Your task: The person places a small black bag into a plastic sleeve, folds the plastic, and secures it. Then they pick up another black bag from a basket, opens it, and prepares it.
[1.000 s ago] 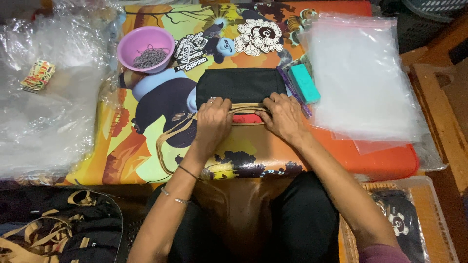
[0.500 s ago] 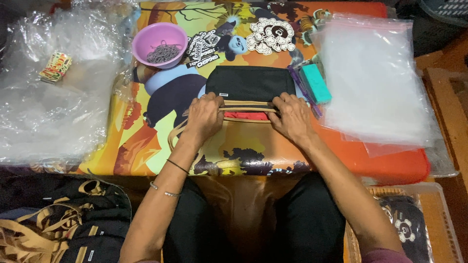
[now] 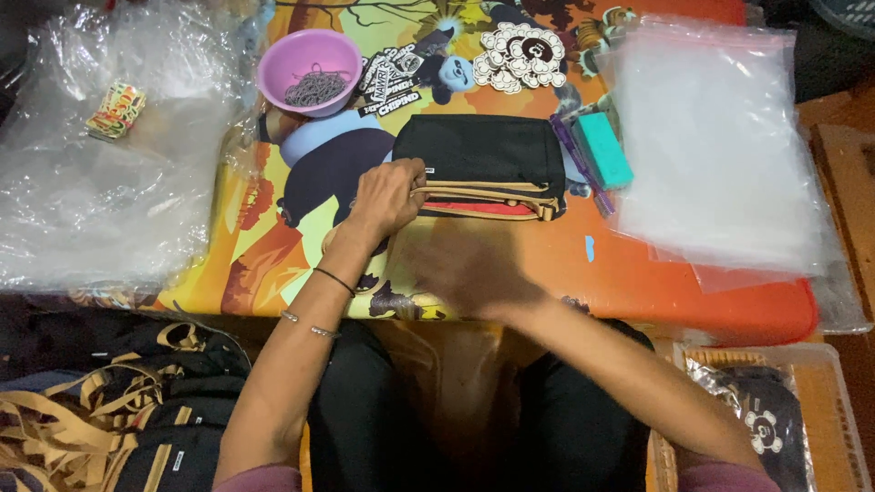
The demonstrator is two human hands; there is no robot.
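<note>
Left hand (image 3: pixel 387 196) curled shut on the tan straps (image 3: pixel 483 193) at the near left edge of a folded black bag (image 3: pixel 483 155), lying mid-counter (image 3: pixel 638 273) on the bright printed cover. Right hand (image 3: pixel 465 269) just near of the bag, smeared by motion; possibly open, but cannot tell. Purple bowl (image 3: pixel 310 71) of small dark chains far left of the bag. Teal block (image 3: pixel 602 150) just right of it, clear plastic bags (image 3: pixel 720 146) beyond. More black bags (image 3: pixel 109 419) with tan straps heaped near left.
</note>
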